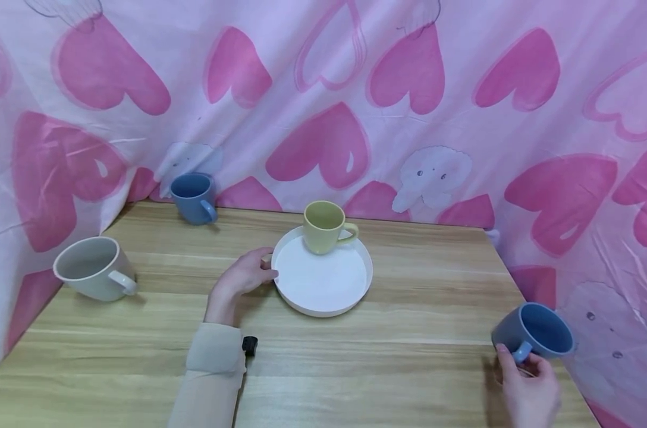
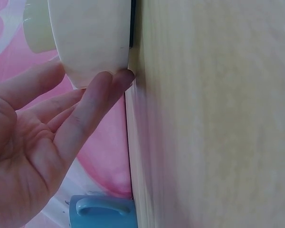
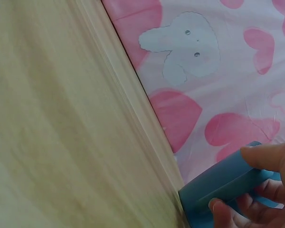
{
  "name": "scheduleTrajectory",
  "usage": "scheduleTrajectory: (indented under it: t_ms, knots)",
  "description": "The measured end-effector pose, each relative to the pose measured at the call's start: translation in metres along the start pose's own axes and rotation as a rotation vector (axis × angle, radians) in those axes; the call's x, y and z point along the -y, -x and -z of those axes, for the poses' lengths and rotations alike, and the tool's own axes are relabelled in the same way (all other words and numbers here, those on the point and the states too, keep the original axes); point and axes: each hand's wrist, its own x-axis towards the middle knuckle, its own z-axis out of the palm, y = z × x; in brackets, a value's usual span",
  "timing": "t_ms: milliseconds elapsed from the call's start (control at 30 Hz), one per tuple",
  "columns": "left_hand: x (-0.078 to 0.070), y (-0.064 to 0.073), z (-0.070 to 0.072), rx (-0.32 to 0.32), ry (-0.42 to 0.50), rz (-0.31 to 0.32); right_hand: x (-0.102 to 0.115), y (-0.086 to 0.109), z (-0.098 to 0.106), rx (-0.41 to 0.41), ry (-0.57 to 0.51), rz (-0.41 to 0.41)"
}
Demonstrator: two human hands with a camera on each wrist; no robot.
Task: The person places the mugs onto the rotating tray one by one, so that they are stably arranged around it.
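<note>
My left hand (image 1: 245, 272) is at the left side of a round white tray (image 1: 323, 291), thumb at the rim and fingertips against the lower side wall in the left wrist view. A yellow mug (image 1: 323, 229) stands in the back part of the tray, its handle turned right. Near the table's right edge, my right hand (image 1: 529, 386) grips a blue mug (image 1: 508, 330) by its handle side. The right wrist view shows the thumb along the upper part of this blue mug (image 3: 223, 178), with fingers curled at the handle.
Another blue mug (image 1: 193, 199) stands at the back left, by the cloth. A light grey mug (image 1: 96, 270) is nearer on the left, handle to the right. Pink heart-patterned cloth (image 1: 318, 145) hangs along the back and sides of the wooden table (image 1: 355, 368).
</note>
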Motion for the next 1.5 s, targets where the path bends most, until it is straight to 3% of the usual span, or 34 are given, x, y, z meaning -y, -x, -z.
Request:
scheduleTrajectory:
  t_ms: [367, 500, 700, 767, 900, 1100, 1267, 1400, 1500]
  knots:
    - [0.002, -0.003, 0.0, 0.009, 0.011, 0.02, 0.007, 0.002, -0.004, 0.018, -0.078, -0.231]
    - [0.002, -0.002, 0.002, 0.006, 0.007, 0.038, 0.006, 0.001, -0.004, -0.011, -0.106, -0.254]
    - [0.001, -0.001, 0.003, 0.005, -0.002, 0.033, 0.006, -0.004, 0.003, -0.053, -0.293, -0.294]
    - [0.002, -0.001, 0.002, 0.005, -0.004, 0.034, 0.009, -0.005, 0.005, -0.083, -0.395, -0.282]
    - [0.005, 0.0, 0.002, 0.008, 0.004, 0.029, 0.017, -0.006, 0.008, -0.098, -0.492, -0.224]
    - [0.005, 0.001, 0.004, 0.014, 0.039, -0.004, 0.039, -0.006, 0.007, -0.119, -0.596, -0.057]
    - [0.006, -0.001, 0.003, 0.023, 0.062, -0.008, 0.059, -0.002, 0.008, -0.098, -0.646, 0.04]
    - [0.008, -0.001, 0.002, 0.023, 0.058, -0.009, 0.074, 0.001, 0.005, -0.056, -0.714, 0.064]
    - [0.007, -0.002, 0.002, 0.022, 0.055, 0.0, 0.087, 0.002, 0.003, -0.026, -0.663, 0.076]
